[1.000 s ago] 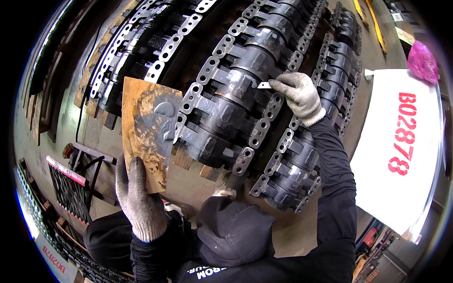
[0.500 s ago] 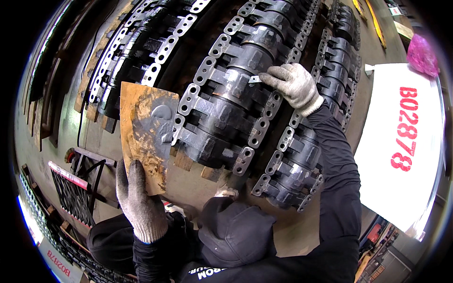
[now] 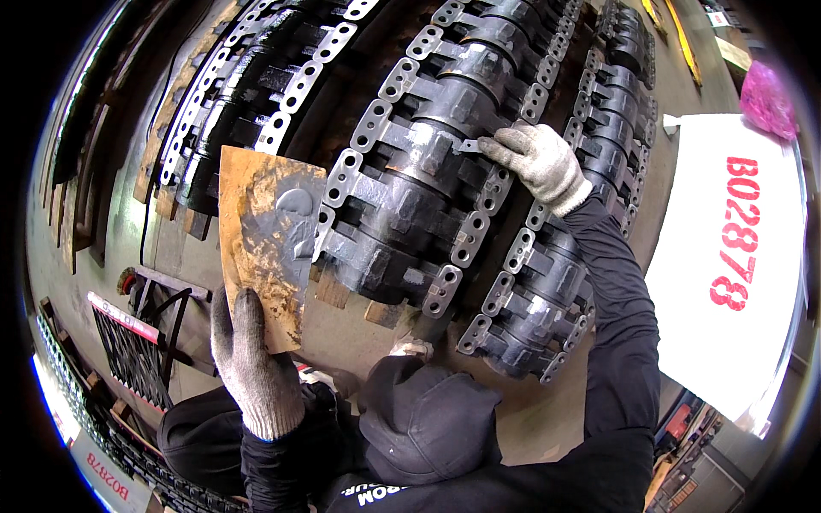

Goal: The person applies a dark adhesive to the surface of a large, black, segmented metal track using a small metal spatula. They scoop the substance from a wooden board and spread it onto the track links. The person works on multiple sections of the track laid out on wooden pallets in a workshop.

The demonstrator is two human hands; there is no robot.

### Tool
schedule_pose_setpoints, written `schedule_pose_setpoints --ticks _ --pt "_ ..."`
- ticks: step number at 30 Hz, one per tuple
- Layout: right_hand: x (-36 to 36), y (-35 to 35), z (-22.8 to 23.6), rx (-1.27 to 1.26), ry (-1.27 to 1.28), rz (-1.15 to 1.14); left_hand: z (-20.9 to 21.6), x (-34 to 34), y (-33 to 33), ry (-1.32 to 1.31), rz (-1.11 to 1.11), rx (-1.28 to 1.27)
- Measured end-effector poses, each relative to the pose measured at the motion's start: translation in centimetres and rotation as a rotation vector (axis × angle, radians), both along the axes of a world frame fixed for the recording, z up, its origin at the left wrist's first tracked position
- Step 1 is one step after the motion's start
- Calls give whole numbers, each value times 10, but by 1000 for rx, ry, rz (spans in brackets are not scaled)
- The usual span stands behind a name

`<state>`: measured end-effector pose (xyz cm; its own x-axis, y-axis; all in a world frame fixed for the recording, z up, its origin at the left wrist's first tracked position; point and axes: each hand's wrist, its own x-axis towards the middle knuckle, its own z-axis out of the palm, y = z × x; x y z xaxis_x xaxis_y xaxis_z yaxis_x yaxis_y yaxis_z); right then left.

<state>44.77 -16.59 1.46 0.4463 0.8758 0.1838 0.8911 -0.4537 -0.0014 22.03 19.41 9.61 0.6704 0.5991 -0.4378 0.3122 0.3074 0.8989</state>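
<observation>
My left hand, in a pale knit glove, grips the lower edge of a stained brown board. A round dab of grey putty and smeared grey patches lie on the board. My gloved right hand is closed on a small flat metal scraper. The scraper's blade is at the upper surface of a black track chain, beside a light grey smear; whether it touches cannot be made out. The chain has grey link plates with holes along both sides. The board sits left of the chain's near end.
Another black track chain runs along the right, and a glossy one along the left. Wooden blocks show under the middle chain. A white panel with red marking and a pink plastic bundle stand right. A dark metal rack is left.
My right hand and the scraper have shifted slightly right and toward me over the chain. The left hand and the board have hardly moved.
</observation>
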Motion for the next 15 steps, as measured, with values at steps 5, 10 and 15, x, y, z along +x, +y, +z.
schedule_pose_setpoints --ticks 5,10,15 --pt "1 2 9 63 62 47 6 1 0 2 20 -55" --pt "0 6 11 188 114 -8 9 6 -5 -39 67 -130" --pt "-1 22 15 215 115 -15 13 7 -6 -31 60 -129"
